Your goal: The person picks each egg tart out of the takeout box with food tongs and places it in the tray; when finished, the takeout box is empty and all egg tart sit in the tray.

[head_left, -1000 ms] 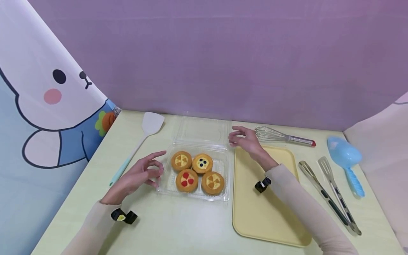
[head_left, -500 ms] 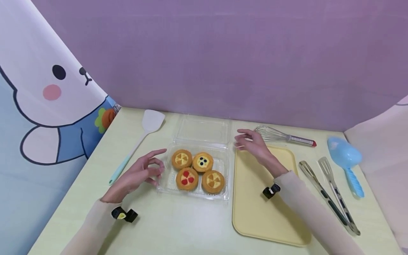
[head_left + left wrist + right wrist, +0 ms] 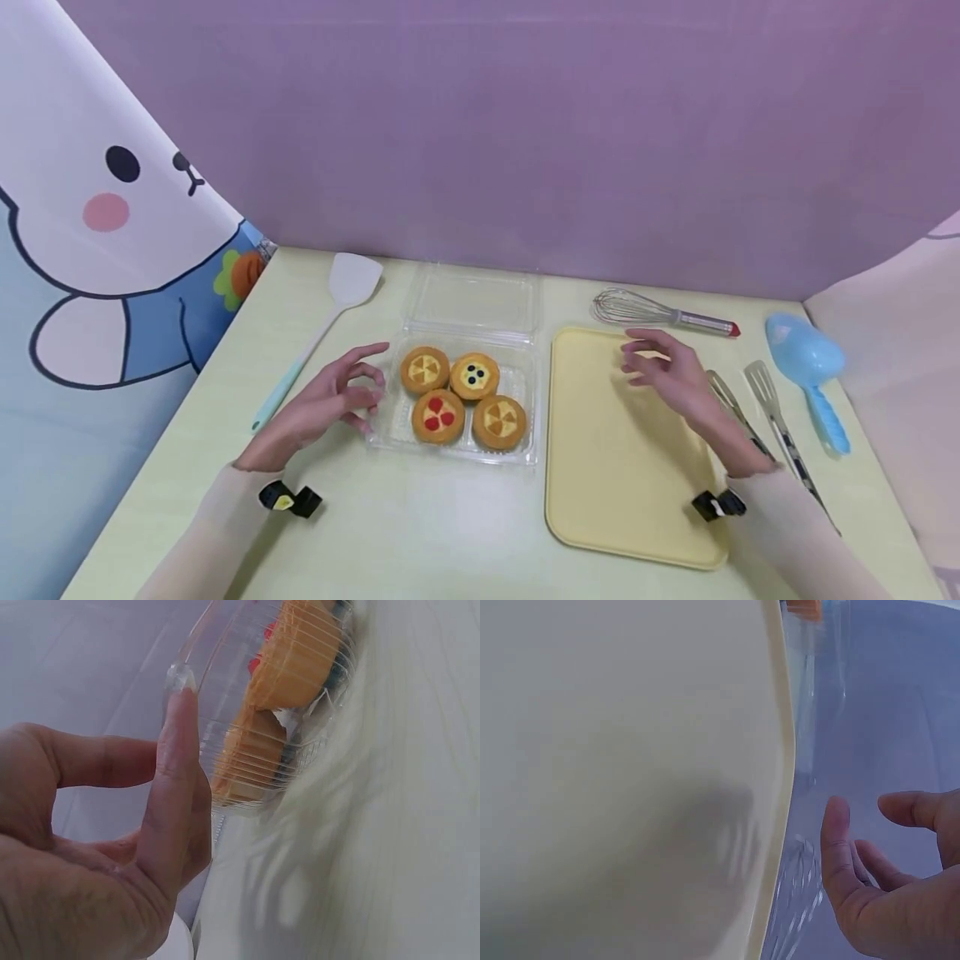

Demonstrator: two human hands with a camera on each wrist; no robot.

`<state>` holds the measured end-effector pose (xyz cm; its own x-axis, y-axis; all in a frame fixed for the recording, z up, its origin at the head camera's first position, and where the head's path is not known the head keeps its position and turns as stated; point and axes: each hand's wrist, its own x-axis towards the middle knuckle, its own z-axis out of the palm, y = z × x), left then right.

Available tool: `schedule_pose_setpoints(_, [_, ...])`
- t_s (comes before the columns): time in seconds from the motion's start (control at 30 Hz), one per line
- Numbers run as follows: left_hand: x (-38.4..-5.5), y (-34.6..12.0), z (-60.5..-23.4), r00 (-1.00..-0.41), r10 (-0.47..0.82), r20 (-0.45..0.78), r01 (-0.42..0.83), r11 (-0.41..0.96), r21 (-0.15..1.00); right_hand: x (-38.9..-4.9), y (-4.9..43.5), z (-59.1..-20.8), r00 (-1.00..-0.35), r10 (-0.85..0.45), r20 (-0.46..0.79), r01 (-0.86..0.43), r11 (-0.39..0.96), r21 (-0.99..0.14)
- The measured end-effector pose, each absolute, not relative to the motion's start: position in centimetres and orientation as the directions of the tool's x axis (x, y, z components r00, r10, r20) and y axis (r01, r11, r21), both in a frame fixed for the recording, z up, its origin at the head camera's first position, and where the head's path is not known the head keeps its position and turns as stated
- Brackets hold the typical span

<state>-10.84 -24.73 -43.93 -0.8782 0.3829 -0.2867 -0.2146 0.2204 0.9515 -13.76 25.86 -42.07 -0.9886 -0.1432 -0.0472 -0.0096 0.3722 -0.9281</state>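
Note:
My left hand (image 3: 326,408) is at the left edge of a clear plastic clamshell container (image 3: 461,454). In the left wrist view a fingertip (image 3: 180,701) meets the container's rim (image 3: 204,630), and the other fingers are loosely bent. Inside sit several round tarts; one has red topping (image 3: 438,417), another dark berry dots (image 3: 474,376). The clear lid (image 3: 474,302) lies folded back behind them. My right hand (image 3: 678,379) hovers over the upper right of a pale yellow tray (image 3: 607,492), fingers loosely curved and holding nothing.
A white spatula with a mint handle (image 3: 354,279) lies left of the container. Behind the tray is a whisk (image 3: 633,308). To its right lie metal tongs (image 3: 780,412) and a blue scoop (image 3: 806,354). A purple cloth (image 3: 525,142) hangs at the back edge.
My right hand has moved right and slightly down, from beside the lid to over the tray. The left hand, the container and the tarts have stayed in place.

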Motion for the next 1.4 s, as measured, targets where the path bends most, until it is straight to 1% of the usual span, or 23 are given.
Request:
schedule_pose_setpoints(0.27, [-10.9,-24.9,-43.9,-0.870,0.418,-0.261,-0.181,0.222,0.958,-10.2,31.9,-41.7,-0.998,-0.046,0.046,-0.062,0.487,-0.871])
schedule_pose_setpoints(0.4, [-11.0,-25.1,-43.9,-0.862,0.437,-0.258,-0.179,0.215,0.960,-8.5,34.9,-41.8,-0.998,0.024,0.063,-0.039,0.562,-0.826])
schedule_pose_setpoints(0.53, [-10.8,-25.4,-44.1,-0.849,0.470,-0.241,-0.172,0.186,0.967,-7.2,37.6,-41.8,-0.993,0.091,0.080,-0.010,0.594,-0.804])
schedule_pose_setpoints(0.67, [-10.8,-25.6,-44.3,-0.841,0.500,-0.208,-0.155,0.147,0.977,-5.8,40.0,-42.1,-0.987,0.143,0.069,0.042,0.653,-0.756])
schedule_pose_setpoints(0.77, [-10.9,-25.6,-44.3,-0.840,0.506,-0.196,-0.146,0.137,0.980,-4.7,41.2,-42.6,-0.988,0.152,-0.009,0.117,0.714,-0.690])
schedule_pose_setpoints(0.87, [-11.1,-25.6,-44.2,-0.836,0.513,-0.195,-0.144,0.137,0.980,-3.6,41.8,-43.4,-0.981,0.167,-0.098,0.192,0.784,-0.590])
schedule_pose_setpoints(0.93, [-11.2,-25.7,-44.2,-0.835,0.517,-0.191,-0.136,0.142,0.980,-3.3,41.8,-43.9,-0.974,0.166,-0.153,0.223,0.809,-0.544])
schedule_pose_setpoints(1.0, [-11.2,-25.7,-44.1,-0.834,0.519,-0.188,-0.130,0.146,0.981,-3.2,41.7,-44.3,-0.968,0.170,-0.182,0.241,0.827,-0.508])
schedule_pose_setpoints(1.07, [-11.2,-25.8,-44.1,-0.833,0.522,-0.184,-0.123,0.150,0.981,-3.3,41.5,-44.7,-0.965,0.167,-0.201,0.247,0.831,-0.498])
schedule_pose_setpoints(1.23, [-11.2,-25.9,-44.1,-0.828,0.534,-0.172,-0.116,0.137,0.984,-3.9,40.6,-45.1,-0.965,0.177,-0.195,0.251,0.841,-0.480])
schedule_pose_setpoints(1.4, [-11.2,-26.0,-44.3,-0.818,0.555,-0.151,-0.108,0.109,0.988,-4.7,39.8,-45.4,-0.975,0.183,-0.129,0.223,0.855,-0.468])
